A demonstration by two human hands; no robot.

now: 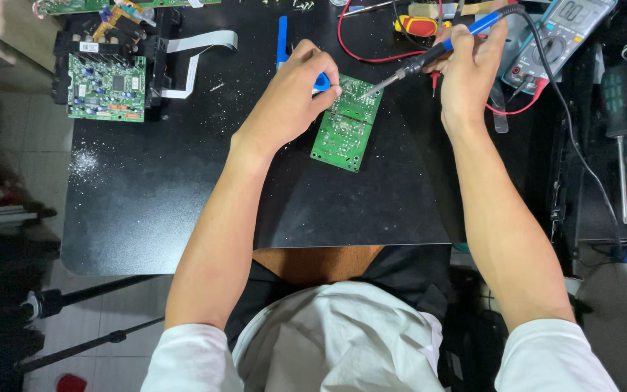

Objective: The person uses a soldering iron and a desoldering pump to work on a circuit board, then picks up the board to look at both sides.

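A green circuit board [347, 127] lies solder side up on the black mat [183, 181]. My left hand [295, 91] is closed around a blue desoldering pump [283, 40], its tip at the board's upper left corner. My right hand [469, 65] grips a soldering iron [429, 56] with a black and blue handle. The iron's metal tip touches the board's top edge, next to the pump tip. The iron's black cable runs off to the right.
A second green board on a black frame [107, 83] with a white ribbon cable [197, 51] sits at the back left. A multimeter [560, 33] with red leads is at the back right. A screwdriver [620, 138] lies at the far right. Tripod legs [88, 319] stand below the table's left.
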